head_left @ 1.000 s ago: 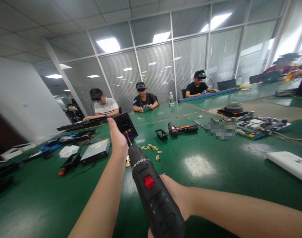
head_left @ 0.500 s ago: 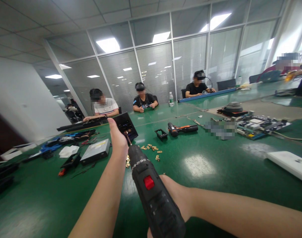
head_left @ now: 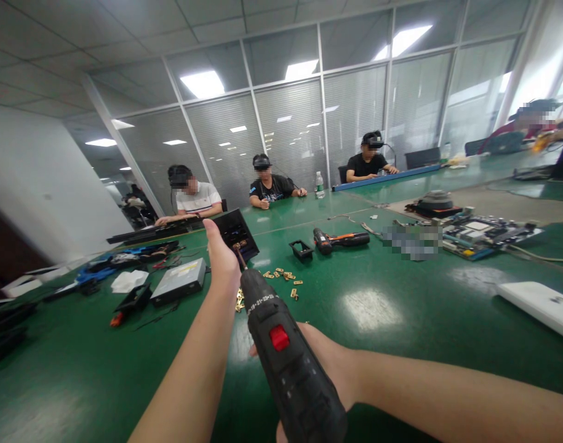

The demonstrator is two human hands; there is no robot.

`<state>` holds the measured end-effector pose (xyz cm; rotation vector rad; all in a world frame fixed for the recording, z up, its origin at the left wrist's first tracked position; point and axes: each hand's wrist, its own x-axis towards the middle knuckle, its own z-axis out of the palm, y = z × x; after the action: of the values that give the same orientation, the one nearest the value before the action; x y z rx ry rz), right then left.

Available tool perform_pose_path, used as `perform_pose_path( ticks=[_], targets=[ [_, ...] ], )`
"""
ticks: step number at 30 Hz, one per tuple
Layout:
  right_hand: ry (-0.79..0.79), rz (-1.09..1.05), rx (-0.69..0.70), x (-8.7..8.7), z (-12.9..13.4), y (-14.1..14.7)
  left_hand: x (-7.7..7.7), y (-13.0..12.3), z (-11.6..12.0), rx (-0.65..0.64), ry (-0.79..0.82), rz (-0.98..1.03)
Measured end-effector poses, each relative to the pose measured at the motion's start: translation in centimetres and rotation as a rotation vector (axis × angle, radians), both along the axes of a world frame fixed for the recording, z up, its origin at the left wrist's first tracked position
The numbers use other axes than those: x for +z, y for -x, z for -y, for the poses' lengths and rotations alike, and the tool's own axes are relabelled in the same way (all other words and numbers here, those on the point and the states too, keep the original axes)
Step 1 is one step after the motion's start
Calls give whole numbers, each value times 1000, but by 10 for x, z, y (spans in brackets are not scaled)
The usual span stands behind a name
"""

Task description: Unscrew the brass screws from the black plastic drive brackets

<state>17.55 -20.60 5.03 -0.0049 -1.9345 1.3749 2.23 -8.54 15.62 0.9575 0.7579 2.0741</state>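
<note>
My left hand (head_left: pixel 222 255) grips a black plastic housing (head_left: pixel 242 229) and holds it tilted above the table, thumb along its left edge. Wrapped round the handle of a black cordless drill (head_left: pixel 281 351) is my right hand (head_left: pixel 325 354); the drill's body hides most of its fingers. The drill's long bit (head_left: pixel 241 257) reaches into the housing, close to a small brass piece (head_left: pixel 237 245). Whether the tip touches a screw is too small to tell. Several loose brass plates (head_left: pixel 288 275) lie on the green table just beyond the drill.
Past the brass plates are a black frame (head_left: pixel 301 250) and an orange-black drill (head_left: pixel 340 240). A silver disc drive (head_left: pixel 178 280) lies to the left, with white tissue (head_left: pixel 130 282) beside it. Circuit boards (head_left: pixel 487 232) and a white casing (head_left: pixel 539 307) occupy the right. Several people sit across the table.
The drill and housing have hardly moved; a fingertip of my right hand now shows left of the drill. Across the table, the middle person's hand has moved outward to the right.
</note>
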Motion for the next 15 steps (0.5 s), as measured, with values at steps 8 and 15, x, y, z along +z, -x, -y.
perform_pose_path(
  ticks=[8, 15],
  targets=[
    [180, 45, 74, -6, 1, -6, 2, -2, 4, 24, -4, -19],
    [7, 75, -50, -29, -9, 1, 13, -9, 14, 12, -63, 44]
  ],
)
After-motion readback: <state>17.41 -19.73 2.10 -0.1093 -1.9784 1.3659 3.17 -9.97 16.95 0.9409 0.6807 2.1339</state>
